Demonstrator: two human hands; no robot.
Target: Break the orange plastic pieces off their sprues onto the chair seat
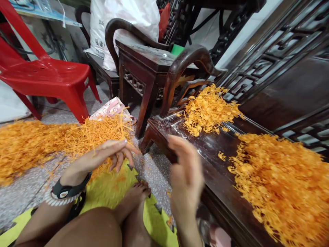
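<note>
While left hand [108, 154] pinches few orange strands [38, 144] from floor heap, we judge sorting underway; right hand [186, 175] blurred, grip unclear. Next likely: carry strands onto bench [205, 147] pile [282, 185].

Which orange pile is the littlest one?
The pile by the chair's curved armrest. The floor pile and the near bench pile are much bigger.

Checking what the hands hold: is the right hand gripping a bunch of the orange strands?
No. The right hand is open and blurred above the floor, with no strands in it, apart from the orange heaps on the wooden bench.
</note>
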